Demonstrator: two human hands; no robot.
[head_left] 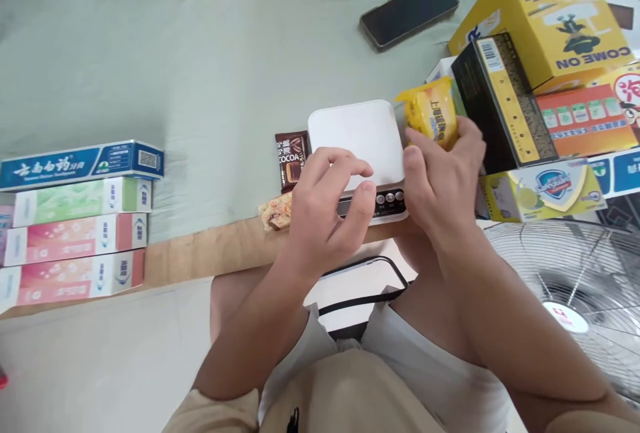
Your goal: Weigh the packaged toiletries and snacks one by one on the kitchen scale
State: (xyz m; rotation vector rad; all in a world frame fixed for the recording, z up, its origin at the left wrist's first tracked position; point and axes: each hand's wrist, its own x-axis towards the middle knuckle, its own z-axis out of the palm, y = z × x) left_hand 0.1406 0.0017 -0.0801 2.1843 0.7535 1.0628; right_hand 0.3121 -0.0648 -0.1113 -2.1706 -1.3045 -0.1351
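Observation:
A white kitchen scale (356, 138) with a row of buttons lies in front of me at the table edge. My left hand (327, 209) hovers over its near left part, thumb and index finger apart, holding nothing. On the scale's right, my right hand (443, 179) grips a bar of soap (431, 109) in a yellow wrapper. Left of the scale sit a dark brown cocoa snack packet (291, 159) and a small cream-coloured packet (276, 211), the latter partly hidden by my left hand.
Several toothpaste boxes (83, 166) are lined up at the left edge. On the right, a black box (505, 103), a large yellow carton (550, 19) and a yellow-green soap box (545, 191) crowd together. A phone (409, 13) lies farther back. A fan (575, 293) stands below right.

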